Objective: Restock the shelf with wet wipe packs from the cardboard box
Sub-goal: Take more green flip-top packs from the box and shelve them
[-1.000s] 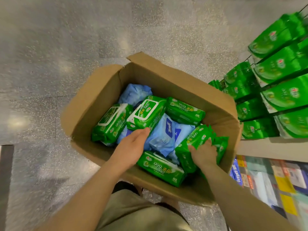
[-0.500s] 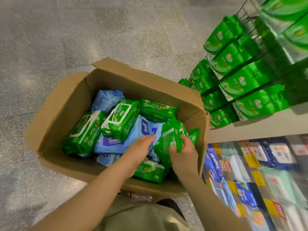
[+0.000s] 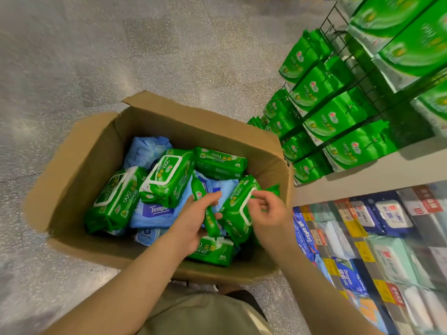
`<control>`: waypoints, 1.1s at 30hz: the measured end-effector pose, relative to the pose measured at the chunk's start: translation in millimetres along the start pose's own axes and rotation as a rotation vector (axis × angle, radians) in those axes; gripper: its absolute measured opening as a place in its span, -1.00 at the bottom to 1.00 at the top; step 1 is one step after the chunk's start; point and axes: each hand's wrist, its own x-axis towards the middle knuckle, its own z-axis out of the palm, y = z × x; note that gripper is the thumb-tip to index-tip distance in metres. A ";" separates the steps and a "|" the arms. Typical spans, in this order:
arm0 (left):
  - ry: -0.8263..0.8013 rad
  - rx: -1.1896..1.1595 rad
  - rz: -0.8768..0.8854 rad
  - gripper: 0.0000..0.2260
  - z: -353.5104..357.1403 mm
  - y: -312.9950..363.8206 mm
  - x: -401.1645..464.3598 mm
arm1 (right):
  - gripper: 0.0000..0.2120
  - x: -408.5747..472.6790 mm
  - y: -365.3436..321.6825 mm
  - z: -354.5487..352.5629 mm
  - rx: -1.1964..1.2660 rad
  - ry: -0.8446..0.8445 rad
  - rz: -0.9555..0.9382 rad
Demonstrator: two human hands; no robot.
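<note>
Matt brown cardboard box (image 3: 79,165), glossy plastic wet wipe packs (image 3: 169,175), speckled polished floor (image 3: 121,56).

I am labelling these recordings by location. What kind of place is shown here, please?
Most likely a shop aisle, perhaps a supermarket or drugstore. Green wipe packs hang in rows on a wire rack, more packaged goods fill a lower shelf, and an open cardboard box of stock sits above a speckled floor.

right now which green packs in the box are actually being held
Two: the slim green pack gripped by the left hand, and the bigger white-lidded pack pinched by the right hand.
</note>
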 end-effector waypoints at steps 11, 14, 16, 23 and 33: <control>-0.015 -0.123 -0.030 -0.80 -30.8 -0.7 -11.8 | -0.56 47.2 61.2 36.1 -0.305 -0.117 0.536; -0.021 -0.066 -0.072 -0.47 -36.4 -7.4 -15.2 | -0.54 45.4 80.8 48.6 -0.362 -0.150 0.553; -0.029 -0.072 -0.093 -0.52 -39.4 -10.9 -16.1 | -0.60 41.1 86.9 52.1 -0.396 -0.192 0.542; -0.016 -0.087 -0.073 -0.65 -43.3 -13.3 -12.6 | -0.57 52.6 103.2 59.2 -0.208 -0.144 0.600; -0.030 -0.177 -0.034 -0.54 -38.6 -13.3 -2.9 | -0.14 55.0 90.4 70.2 0.012 -0.039 0.752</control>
